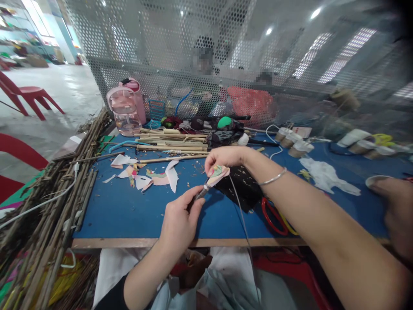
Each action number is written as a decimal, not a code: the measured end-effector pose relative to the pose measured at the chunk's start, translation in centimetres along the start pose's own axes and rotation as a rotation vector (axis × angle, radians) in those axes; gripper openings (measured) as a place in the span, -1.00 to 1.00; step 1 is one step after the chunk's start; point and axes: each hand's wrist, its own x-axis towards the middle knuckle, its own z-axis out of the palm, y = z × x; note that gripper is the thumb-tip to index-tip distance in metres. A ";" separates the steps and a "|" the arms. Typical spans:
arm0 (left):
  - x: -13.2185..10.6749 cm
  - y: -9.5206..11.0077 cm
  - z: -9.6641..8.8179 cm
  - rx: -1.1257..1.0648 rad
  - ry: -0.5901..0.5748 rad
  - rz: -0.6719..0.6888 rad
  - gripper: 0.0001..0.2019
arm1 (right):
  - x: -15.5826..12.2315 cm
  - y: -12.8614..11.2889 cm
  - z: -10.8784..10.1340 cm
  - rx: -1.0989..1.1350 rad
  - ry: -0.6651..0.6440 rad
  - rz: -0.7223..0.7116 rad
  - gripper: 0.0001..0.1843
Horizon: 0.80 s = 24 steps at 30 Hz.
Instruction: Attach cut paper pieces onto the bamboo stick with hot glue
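Observation:
My left hand (pixel 179 221) is closed around the lower end of a thin stick-like tool (pixel 201 192) with a metal tip, held over the blue table (pixel 129 206). My right hand (pixel 224 158) pinches a small patterned piece of paper (pixel 218 173) at the tool's upper end; a silver bangle (pixel 273 178) sits on that wrist. A thin cord (pixel 240 215) hangs from the tool toward my lap. A black cloth (pixel 245 189) lies right under my right hand.
Paper scraps (pixel 151 176) and wooden sticks (pixel 171 144) lie at the table's back left. A pink water jug (pixel 126 106) stands behind them. Dry twigs (pixel 48 202) pile up at left. Red-handled scissors (pixel 272 217), crumpled white paper (pixel 325 175) and tape rolls (pixel 295 144) lie right. People sit behind a mesh screen (pixel 226 51).

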 end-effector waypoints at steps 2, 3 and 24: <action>0.2 0.0 -0.4 -0.052 0.039 -0.015 -0.73 | -0.2 1.7 1.2 0.061 0.145 -0.037 -0.66; 0.4 -0.1 -0.6 -0.068 0.055 -0.026 -0.72 | -0.6 2.1 2.1 0.051 0.181 -0.096 -0.68; -0.3 -0.1 1.4 0.015 0.017 0.026 -0.79 | -4.5 -6.4 3.8 -0.960 0.442 -0.408 -0.75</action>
